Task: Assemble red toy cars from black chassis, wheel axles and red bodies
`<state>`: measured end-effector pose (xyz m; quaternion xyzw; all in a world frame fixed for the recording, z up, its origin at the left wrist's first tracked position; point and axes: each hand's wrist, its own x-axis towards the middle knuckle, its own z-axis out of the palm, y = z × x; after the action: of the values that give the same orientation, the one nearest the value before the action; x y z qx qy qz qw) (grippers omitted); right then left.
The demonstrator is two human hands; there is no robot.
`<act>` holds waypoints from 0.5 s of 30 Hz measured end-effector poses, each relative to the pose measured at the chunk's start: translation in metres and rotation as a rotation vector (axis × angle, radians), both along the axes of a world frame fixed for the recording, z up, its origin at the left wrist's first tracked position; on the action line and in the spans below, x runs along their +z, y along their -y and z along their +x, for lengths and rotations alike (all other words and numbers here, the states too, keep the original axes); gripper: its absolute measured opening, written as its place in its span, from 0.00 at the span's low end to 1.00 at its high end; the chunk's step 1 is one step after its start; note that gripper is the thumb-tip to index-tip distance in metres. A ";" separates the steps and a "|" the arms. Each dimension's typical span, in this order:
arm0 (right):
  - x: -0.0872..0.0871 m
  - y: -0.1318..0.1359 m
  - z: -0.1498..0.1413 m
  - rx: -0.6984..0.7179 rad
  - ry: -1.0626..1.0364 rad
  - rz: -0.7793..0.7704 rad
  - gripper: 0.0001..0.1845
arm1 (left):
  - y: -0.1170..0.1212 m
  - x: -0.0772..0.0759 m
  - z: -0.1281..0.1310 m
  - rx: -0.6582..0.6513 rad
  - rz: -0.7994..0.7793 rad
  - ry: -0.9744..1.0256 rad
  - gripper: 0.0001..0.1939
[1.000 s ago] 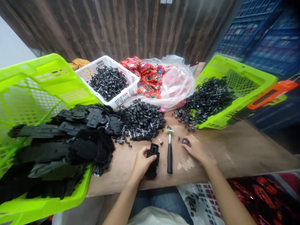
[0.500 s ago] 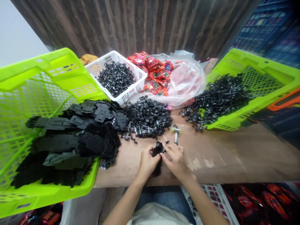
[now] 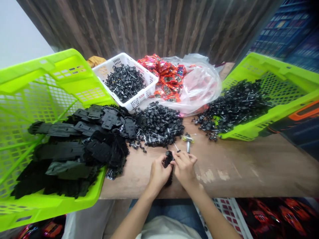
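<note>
My left hand (image 3: pixel 159 172) is closed around a black plastic toy car chassis (image 3: pixel 168 160), held just above the table near its front edge. My right hand (image 3: pixel 183 168) pinches the right side of the same chassis; a small part under those fingertips is too hidden to name. Just beyond the hands lie a loose wheel axle (image 3: pixel 176 147) and a small hammer (image 3: pixel 188 142) with a yellowish head and metal handle. A heap of black wheels on metal axles (image 3: pixel 159 124) sits behind them.
On the left, a tipped lime-green crate (image 3: pixel 92 196) spills black chassis plates (image 3: pixel 62 151). A white basket (image 3: pixel 149 91) of wheel axles stands behind, beside red car bodies (image 3: pixel 169 76) in a clear plastic bag (image 3: pixel 203 84). Another green crate (image 3: pixel 281 114) of wheels leans at right.
The chassis has turned between my hands, with a wheel-like round now showing at its far end. My right fingers have drawn closer together over its side. The view has shifted slightly.
</note>
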<state>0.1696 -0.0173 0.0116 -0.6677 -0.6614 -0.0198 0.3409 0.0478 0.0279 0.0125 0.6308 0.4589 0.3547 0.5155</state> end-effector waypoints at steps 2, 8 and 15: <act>-0.004 -0.006 0.001 -0.015 -0.124 0.012 0.19 | -0.003 0.001 -0.003 -0.007 0.012 0.006 0.06; -0.006 -0.018 0.011 0.252 -0.568 -0.186 0.28 | -0.012 0.012 -0.018 -0.161 -0.060 0.132 0.10; 0.002 -0.033 0.045 0.055 -0.210 -0.202 0.14 | -0.020 0.014 -0.023 0.211 -0.318 0.376 0.17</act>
<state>0.2142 0.0159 0.0139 -0.6787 -0.6387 0.1262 0.3398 0.0247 0.0482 0.0261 0.4138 0.4681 0.4408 0.6445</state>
